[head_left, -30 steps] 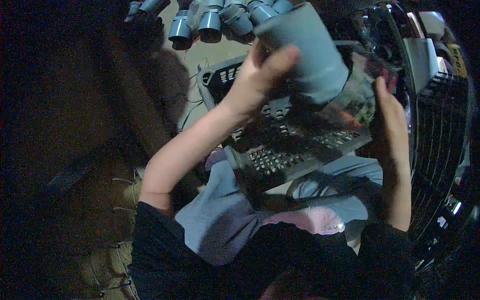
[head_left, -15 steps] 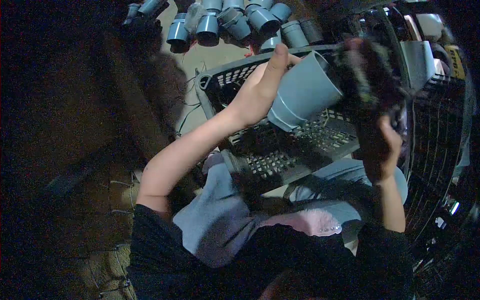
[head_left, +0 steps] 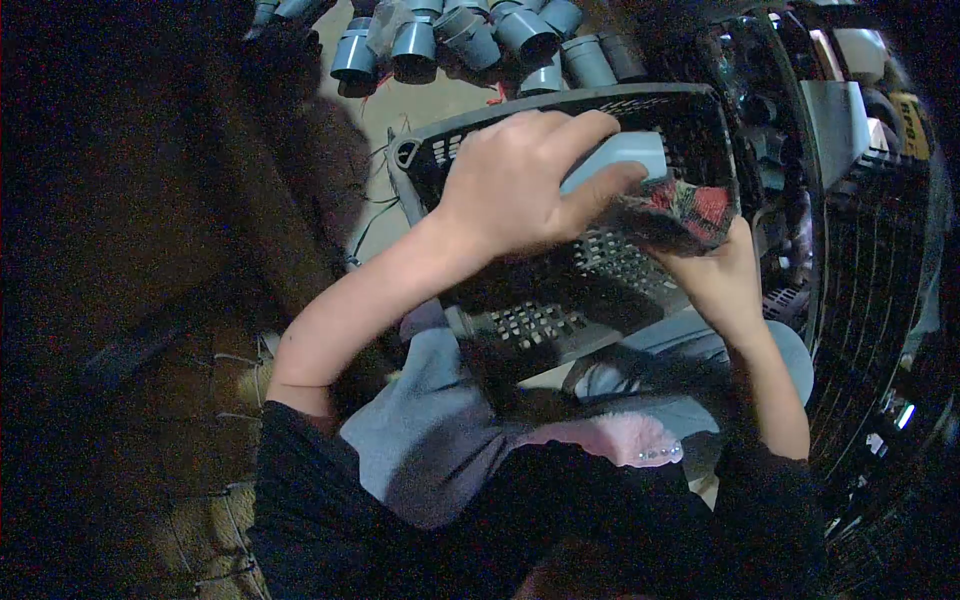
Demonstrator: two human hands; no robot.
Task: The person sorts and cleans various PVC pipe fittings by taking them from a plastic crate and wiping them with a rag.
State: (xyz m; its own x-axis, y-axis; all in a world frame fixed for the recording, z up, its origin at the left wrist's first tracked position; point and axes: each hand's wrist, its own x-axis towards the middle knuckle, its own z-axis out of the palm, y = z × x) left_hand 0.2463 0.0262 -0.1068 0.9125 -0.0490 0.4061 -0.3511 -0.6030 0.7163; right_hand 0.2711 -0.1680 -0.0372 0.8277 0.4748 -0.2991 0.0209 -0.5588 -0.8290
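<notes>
My left hand [head_left: 525,180] is wrapped over a blue-grey plastic pipe fitting [head_left: 632,152], and much of the fitting is hidden behind the fingers. Against the fitting's right end lies a red and dark patterned cloth [head_left: 700,207]. My right hand [head_left: 722,275] grips this cloth from below, thumb up along its right edge. Both hands are above a black perforated plastic crate [head_left: 625,94], tilted in front of my knees.
Several more blue-grey pipe fittings [head_left: 525,35] lie on the floor beyond the crate. Stacked black crates [head_left: 865,300] rise close on the right. A pink fluffy patch with beads [head_left: 620,440] lies at my lap. The left side is very dark.
The fitting has turned in my left hand, which now shows its back. My right hand has brought the cloth left and down against the fitting; earlier the cloth was blurred and apart.
</notes>
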